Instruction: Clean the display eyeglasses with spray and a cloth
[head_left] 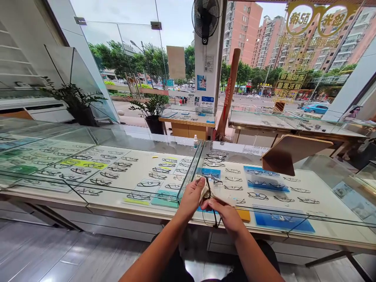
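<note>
Just above the near edge of the glass counter, my left hand (191, 196) is closed on a pale cloth (221, 199) and a pair of dark-framed eyeglasses (208, 187). My right hand (225, 211) pinches the same eyeglasses from the other side, fingers bent beneath the cloth. One dark part of the frame rises between the hands; another hangs below them. Fingers and cloth hide much of the lenses. Beneath the glass, beside the hands, lie rows of eyeglasses (257, 196) on white and blue panels.
The glass display counter (117, 205) runs across in front of me. On it stand a small white-capped bottle (195, 141) and a tilted brown-backed mirror or board (289, 152). Farther off are potted plants (154, 113), another display table (188, 119) and a wall fan (205, 17).
</note>
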{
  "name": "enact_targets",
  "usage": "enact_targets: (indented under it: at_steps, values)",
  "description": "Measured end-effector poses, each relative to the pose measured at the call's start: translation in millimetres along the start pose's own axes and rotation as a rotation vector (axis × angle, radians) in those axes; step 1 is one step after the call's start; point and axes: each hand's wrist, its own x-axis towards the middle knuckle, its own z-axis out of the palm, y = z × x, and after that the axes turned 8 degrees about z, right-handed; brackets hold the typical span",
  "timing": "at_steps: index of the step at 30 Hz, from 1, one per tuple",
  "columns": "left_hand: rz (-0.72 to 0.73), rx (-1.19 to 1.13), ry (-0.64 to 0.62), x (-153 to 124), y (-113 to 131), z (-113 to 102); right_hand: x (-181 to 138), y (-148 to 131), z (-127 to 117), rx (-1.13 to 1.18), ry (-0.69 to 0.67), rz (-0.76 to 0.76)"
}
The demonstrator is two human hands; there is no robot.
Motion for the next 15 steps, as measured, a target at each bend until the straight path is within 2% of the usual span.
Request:
enact_targets:
  at_steps: [5,7,12,15]
  values:
    - [0.021,-0.011,-0.115,0,-1,-7,1,-3,-3,0.136,0.025,0.033]
    - [0.009,-0.004,-0.097,-2,-6,-4,1,-2,1,0.083,0.004,0.028]
    - [0.035,0.039,0.095,-2,-11,1,-2,-2,8,-0.086,-0.015,0.011]
    - [0.005,0.000,-0.002,-1,-4,-3,-1,-1,3,-0.040,0.015,0.004]
